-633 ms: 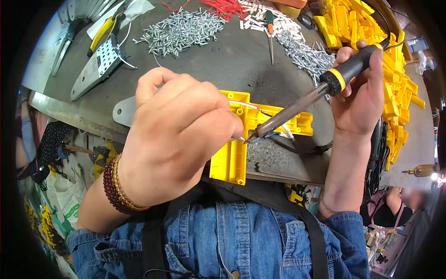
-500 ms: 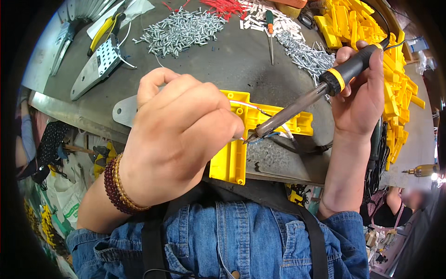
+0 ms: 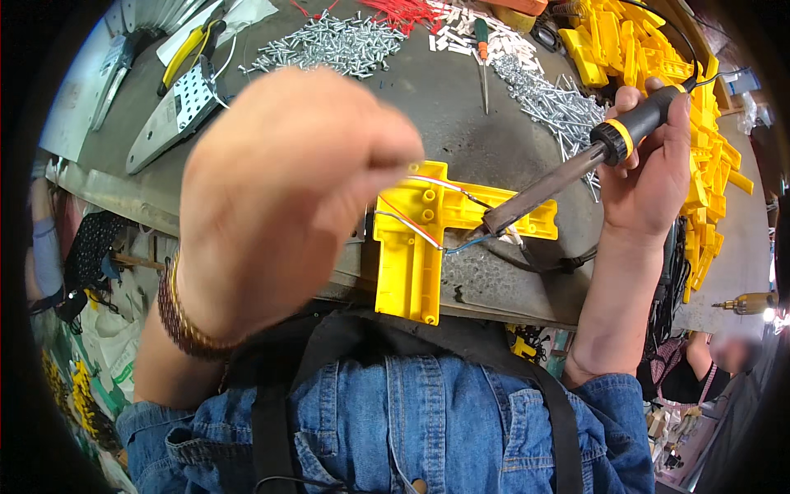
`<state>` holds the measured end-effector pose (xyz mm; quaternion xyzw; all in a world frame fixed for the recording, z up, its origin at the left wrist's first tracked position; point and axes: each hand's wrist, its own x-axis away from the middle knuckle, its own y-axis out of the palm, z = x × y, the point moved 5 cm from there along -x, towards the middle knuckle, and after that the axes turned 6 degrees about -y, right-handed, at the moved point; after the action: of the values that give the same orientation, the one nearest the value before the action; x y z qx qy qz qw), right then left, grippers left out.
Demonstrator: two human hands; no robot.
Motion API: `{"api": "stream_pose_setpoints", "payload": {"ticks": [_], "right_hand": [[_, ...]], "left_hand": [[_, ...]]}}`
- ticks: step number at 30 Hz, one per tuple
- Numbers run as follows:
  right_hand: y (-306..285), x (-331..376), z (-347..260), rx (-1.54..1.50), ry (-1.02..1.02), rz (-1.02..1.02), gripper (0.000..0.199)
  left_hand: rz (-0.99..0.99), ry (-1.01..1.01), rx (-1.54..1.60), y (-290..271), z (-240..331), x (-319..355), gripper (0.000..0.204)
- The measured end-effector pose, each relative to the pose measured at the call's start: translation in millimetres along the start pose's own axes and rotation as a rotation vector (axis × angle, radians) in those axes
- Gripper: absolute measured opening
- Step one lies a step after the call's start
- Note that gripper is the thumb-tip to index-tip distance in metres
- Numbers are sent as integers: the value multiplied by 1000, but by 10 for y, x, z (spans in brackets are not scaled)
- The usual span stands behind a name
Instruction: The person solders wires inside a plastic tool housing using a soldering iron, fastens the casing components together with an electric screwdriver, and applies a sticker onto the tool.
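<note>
My right hand [image 3: 646, 177] grips the black handle of a soldering iron [image 3: 547, 185], its shaft slanting down to the left. The tip is over a yellow T-shaped plastic housing [image 3: 409, 284], close to a blue wire [image 3: 467, 244] inside it. Red and white wires [image 3: 421, 231] also run through the housing, meeting the blue one near its middle. Motion smears my left hand [image 3: 288, 165], raised to the left of the housing and partly in front of it; whether its fingers hold anything is not visible. A black cable [image 3: 568, 265] leads off below the housing's right arm.
Loose screws [image 3: 329, 45], longer screws [image 3: 568, 119], white pieces [image 3: 457, 33] and a screwdriver [image 3: 482, 53] lie at the back. Yellow housings [image 3: 708, 165] are heaped at right. Left are a perforated metal blade part [image 3: 169, 119] and yellow-handled pliers [image 3: 185, 58]. An electric screwdriver [image 3: 749, 304] is far right.
My left hand has moved up and left, away from the wire joint, uncovering the wires. The soldering iron has drawn back slightly to the upper right. The housing has barely shifted.
</note>
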<state>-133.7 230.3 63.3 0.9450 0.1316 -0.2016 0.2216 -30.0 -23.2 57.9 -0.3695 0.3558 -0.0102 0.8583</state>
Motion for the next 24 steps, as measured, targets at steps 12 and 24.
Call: {"api": "stream_pose_setpoints", "payload": {"ticks": [12, 24], "right_hand": [[-529, -793, -436, 816, -538, 142, 26], [61, -130, -178, 1372, 297, -436, 31]], "left_hand": [[-297, -159, -56, -40, -158, 299, 73], [-273, -167, 158, -80, -151, 232, 45]]}}
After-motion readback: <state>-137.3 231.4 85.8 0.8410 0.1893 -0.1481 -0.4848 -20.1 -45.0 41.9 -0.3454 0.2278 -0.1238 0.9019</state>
